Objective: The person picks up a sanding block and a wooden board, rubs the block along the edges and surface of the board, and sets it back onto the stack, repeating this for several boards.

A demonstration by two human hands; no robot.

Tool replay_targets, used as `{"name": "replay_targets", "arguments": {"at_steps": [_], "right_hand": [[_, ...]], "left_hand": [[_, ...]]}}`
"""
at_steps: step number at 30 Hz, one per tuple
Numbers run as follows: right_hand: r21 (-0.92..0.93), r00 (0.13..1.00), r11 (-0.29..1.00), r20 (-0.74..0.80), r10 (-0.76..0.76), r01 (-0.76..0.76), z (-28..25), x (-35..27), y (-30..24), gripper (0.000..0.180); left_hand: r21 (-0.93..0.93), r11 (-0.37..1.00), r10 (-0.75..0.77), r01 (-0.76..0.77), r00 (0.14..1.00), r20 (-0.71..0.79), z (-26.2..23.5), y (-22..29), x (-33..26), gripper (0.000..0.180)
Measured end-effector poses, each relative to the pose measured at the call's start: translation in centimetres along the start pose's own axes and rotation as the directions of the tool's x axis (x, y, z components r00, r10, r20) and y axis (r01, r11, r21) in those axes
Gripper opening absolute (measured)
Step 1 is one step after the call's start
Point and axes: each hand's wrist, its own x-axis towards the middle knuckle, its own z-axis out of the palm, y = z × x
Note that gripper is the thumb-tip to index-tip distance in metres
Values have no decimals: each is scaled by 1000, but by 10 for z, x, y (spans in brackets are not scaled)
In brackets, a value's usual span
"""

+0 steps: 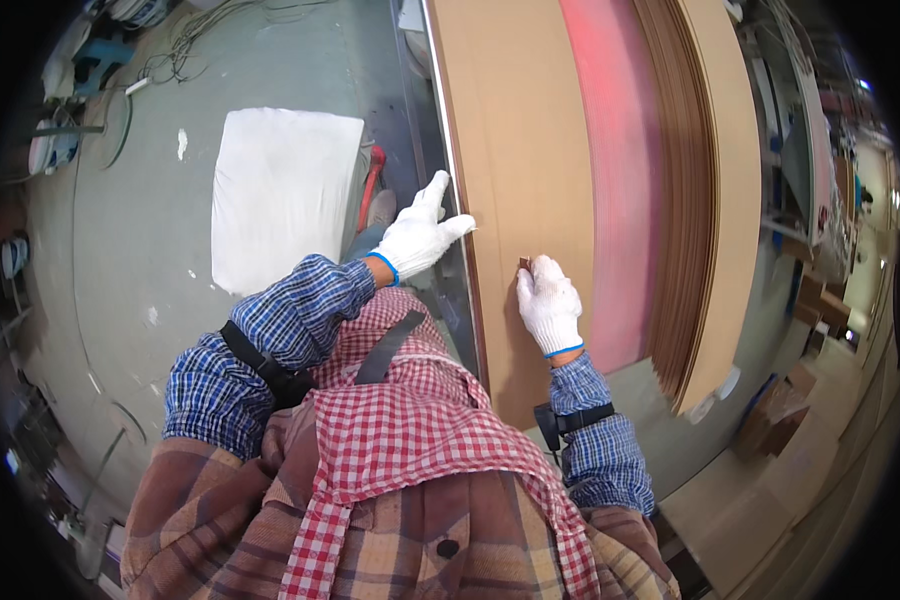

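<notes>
A long brown cardboard sheet lies lengthwise in front of me. My left hand, in a white knit glove with a blue cuff, is at the sheet's left edge. Its fingers are spread, holding nothing, and one fingertip reaches the edge. Over the sheet, my right hand, gloved the same way, pinches a small brown piece between thumb and fingers. Most of that piece is hidden by the glove, so its kind does not show. Right of the sheet runs a pink-red band, beside a thick stack of cardboard sheets.
A white cloth-like sheet covers something on the grey floor to the left. Next to it is a red curved bar. Loose cables lie at the far left. Cardboard boxes stand on the right.
</notes>
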Motion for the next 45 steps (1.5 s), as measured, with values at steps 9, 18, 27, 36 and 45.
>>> {"name": "replay_targets", "arguments": {"at_steps": [9,18,27,36,45], "right_hand": [[-38,995,997,66,75,-72,16,-148,31,19],[1,982,987,103,160,-161,40,-257,67,18],[-57,915,953,269,302,-297,76,-319,78,16],[107,962,956,38,271,-274,39,-248,34,16],[38,984,984,49,173,-175,45,-242,42,11]], "left_hand": [[96,995,-15,20,999,-50,39,-11,-10,63],[8,999,54,-53,994,-99,46,-18,4,47],[-130,975,-172,182,982,84,24,-4,42,57],[-78,975,-205,208,978,39,13,3,50,51],[-27,982,-183,188,976,118,2,-3,58,38]]}}
